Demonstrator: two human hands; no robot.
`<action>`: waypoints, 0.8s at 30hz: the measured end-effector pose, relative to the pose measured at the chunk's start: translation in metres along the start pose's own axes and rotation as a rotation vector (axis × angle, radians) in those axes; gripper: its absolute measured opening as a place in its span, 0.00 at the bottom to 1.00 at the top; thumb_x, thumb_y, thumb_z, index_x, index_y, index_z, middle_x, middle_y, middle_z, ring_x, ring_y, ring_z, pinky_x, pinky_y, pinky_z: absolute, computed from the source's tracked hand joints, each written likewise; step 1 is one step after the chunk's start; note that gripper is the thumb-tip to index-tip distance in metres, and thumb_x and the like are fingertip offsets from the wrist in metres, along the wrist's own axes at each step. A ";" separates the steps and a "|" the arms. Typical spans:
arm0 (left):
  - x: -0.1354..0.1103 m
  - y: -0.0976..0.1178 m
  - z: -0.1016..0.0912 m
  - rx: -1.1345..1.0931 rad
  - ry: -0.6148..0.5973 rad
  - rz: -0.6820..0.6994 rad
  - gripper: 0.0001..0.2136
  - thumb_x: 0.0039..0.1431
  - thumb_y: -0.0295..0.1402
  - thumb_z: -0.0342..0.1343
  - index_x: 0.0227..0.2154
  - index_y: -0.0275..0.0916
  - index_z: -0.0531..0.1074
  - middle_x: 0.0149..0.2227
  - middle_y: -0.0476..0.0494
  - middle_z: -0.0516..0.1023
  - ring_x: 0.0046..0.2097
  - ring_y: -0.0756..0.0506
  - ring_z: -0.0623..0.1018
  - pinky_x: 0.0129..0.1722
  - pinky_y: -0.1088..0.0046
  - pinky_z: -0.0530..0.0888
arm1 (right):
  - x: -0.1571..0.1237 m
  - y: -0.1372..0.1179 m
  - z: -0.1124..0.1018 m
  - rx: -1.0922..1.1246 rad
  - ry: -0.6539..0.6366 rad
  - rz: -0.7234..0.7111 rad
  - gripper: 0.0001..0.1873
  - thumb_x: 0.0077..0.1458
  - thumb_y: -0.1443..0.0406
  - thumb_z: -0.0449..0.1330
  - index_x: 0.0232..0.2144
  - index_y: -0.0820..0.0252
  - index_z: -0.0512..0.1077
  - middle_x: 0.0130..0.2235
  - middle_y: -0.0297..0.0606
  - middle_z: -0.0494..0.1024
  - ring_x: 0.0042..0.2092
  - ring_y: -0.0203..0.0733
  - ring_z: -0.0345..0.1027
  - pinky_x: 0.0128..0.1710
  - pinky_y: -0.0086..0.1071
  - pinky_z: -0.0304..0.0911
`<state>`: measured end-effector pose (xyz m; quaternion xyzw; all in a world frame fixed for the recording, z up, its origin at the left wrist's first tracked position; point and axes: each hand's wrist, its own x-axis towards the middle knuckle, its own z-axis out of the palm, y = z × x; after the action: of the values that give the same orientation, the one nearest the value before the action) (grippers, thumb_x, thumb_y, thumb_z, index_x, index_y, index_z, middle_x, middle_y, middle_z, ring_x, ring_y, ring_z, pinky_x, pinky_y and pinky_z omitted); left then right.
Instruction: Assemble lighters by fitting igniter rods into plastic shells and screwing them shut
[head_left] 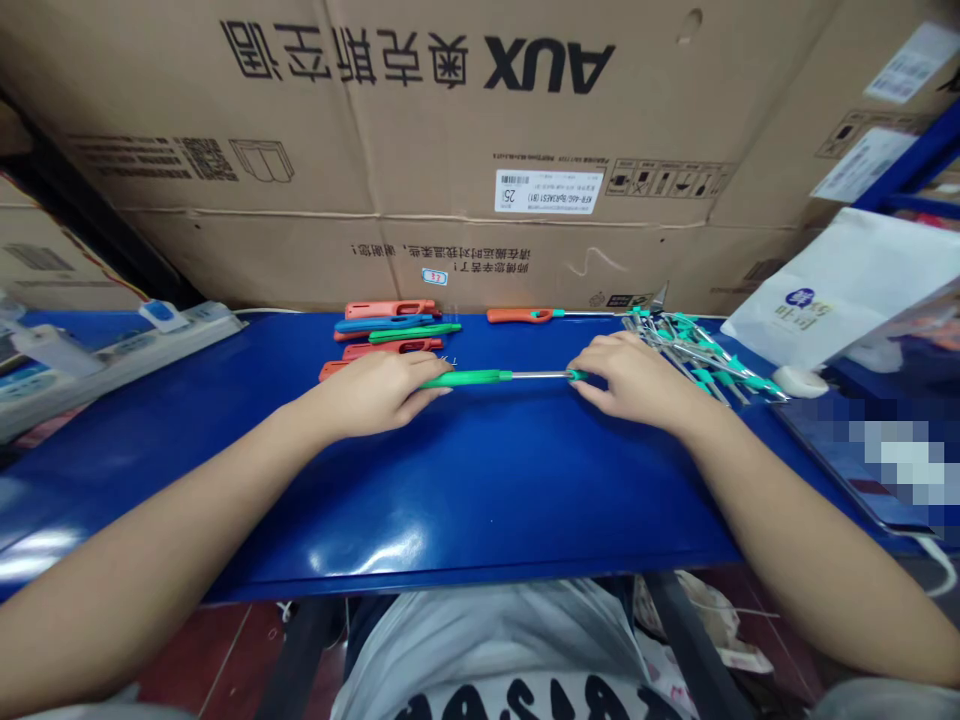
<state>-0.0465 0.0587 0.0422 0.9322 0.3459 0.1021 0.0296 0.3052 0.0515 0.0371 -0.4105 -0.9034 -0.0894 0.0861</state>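
My left hand is closed around a green plastic handle. A thin metal rod runs level from the handle's right end to my right hand. The fingers of that hand pinch the rod's far end at a teal piece, mostly hidden by them. Behind my left hand lie several loose handles, among them an orange handle, a blue handle and a red handle. A pile of metal rods with teal fittings lies just beyond my right hand. An orange handle with a rod rests at the back.
A large cardboard box stands upright along the back of the blue table. At the left edge is a white power strip. On the right are a white paper bag and a flat dark device with a partly blurred surface.
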 end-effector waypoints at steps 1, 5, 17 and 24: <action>0.001 0.003 0.001 -0.090 -0.009 -0.012 0.17 0.70 0.42 0.46 0.45 0.36 0.76 0.43 0.38 0.80 0.41 0.41 0.80 0.42 0.65 0.76 | 0.000 -0.001 0.001 0.017 0.027 -0.026 0.08 0.63 0.66 0.59 0.37 0.61 0.78 0.38 0.42 0.83 0.42 0.49 0.73 0.46 0.42 0.58; 0.006 0.019 0.009 -0.798 -0.248 -0.252 0.18 0.66 0.47 0.54 0.37 0.36 0.76 0.27 0.47 0.73 0.22 0.52 0.69 0.19 0.77 0.66 | 0.002 -0.014 0.004 0.061 0.196 -0.177 0.09 0.66 0.64 0.59 0.42 0.60 0.78 0.39 0.40 0.83 0.42 0.46 0.72 0.44 0.39 0.58; 0.009 0.029 0.023 -1.277 -0.399 -0.407 0.18 0.64 0.47 0.58 0.42 0.34 0.77 0.24 0.51 0.68 0.16 0.57 0.57 0.12 0.81 0.51 | 0.003 -0.031 0.002 0.106 0.218 -0.280 0.18 0.67 0.57 0.59 0.52 0.64 0.75 0.45 0.45 0.83 0.45 0.48 0.71 0.47 0.41 0.59; 0.000 0.049 0.017 -0.360 0.010 -0.005 0.14 0.70 0.39 0.50 0.31 0.36 0.71 0.27 0.48 0.71 0.30 0.50 0.72 0.32 0.73 0.67 | 0.006 -0.030 0.015 0.228 0.126 -0.302 0.14 0.70 0.62 0.54 0.45 0.63 0.76 0.39 0.43 0.81 0.41 0.45 0.70 0.45 0.38 0.61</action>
<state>-0.0121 0.0216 0.0314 0.9104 0.3247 0.1670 0.1944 0.2773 0.0401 0.0217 -0.2514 -0.9519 -0.0238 0.1738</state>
